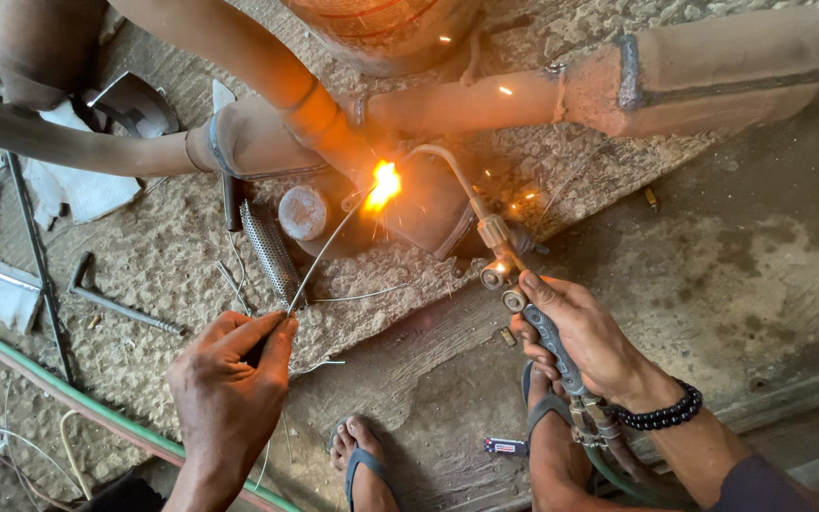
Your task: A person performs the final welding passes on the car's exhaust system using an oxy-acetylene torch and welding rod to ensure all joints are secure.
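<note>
My right hand is closed around the handle of a gas torch, near and right of centre. The torch's curved nozzle reaches far-left to a bright flame at a joint on the rusty exhaust pipe. My left hand, near and left, pinches a thin wire rod between thumb and fingers; the rod's far tip meets the flame. Sparks scatter around the joint. A perforated metal tube lies just left of the rod. A hose runs along the ground at the near left. My sandalled feet rest on the concrete between my hands.
</note>
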